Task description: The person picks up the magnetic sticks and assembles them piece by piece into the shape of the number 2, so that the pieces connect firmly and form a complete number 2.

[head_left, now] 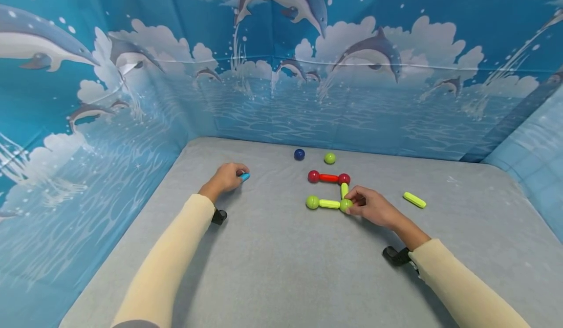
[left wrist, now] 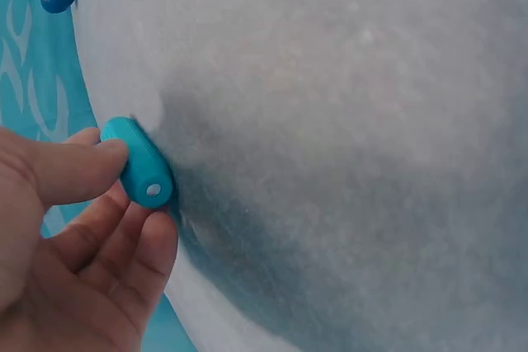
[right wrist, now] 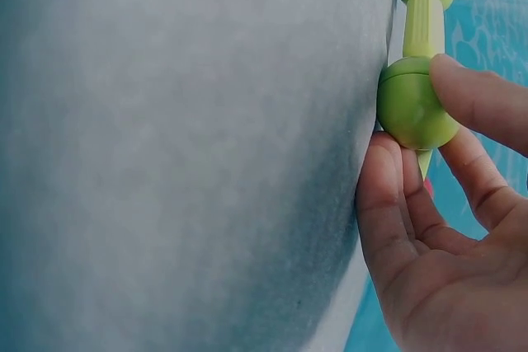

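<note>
Right hand point(head_left: 374, 209) pinches the green corner ball point(head_left: 345, 205) of a rod-and-ball frame on the grey counter point(head_left: 281, 269). Left of the frame, left hand point(head_left: 226, 177) pinches a blue rod point(head_left: 244, 176). A nudge could likely break the joints apart.

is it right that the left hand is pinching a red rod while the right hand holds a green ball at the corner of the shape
Not quite: the rod in the left hand is teal, not red, as the left wrist view shows plainly. The red rod sits between two red balls in the shape. The rest holds: the right hand holds the green ball at the corner.
</note>
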